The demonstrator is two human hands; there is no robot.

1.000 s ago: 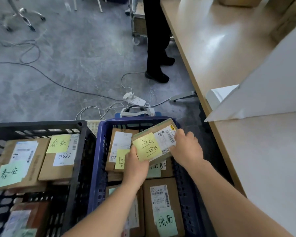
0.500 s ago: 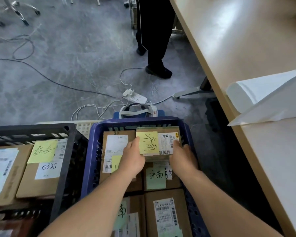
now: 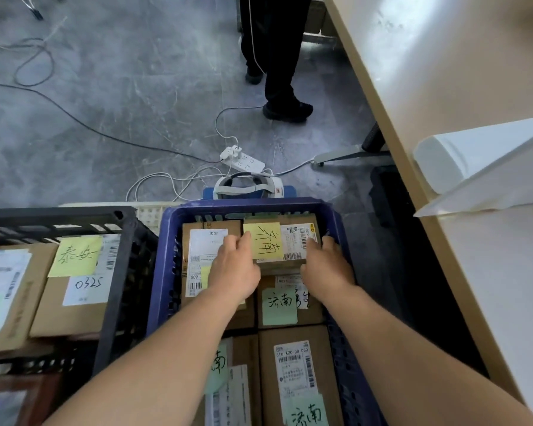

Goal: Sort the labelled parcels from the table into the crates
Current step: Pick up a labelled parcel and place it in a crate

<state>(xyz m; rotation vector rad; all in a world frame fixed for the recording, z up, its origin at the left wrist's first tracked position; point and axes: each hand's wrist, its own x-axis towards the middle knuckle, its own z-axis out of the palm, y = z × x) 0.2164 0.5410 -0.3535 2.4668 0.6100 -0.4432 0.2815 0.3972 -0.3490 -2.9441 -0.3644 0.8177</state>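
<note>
Small brown cardboard parcel with yellow note (image 3: 279, 245) now lowered into far end of blue plastic crate (image 3: 166, 241), both hands (image 3: 234, 272) (image 3: 328, 270) still gripping its sides; release next.

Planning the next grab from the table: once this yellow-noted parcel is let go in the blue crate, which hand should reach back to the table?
Right. The right hand lies at the brown cardboard parcel's table-side edge, nearest the beige table. The left hand would have to cross over the blue plastic crate.
</note>
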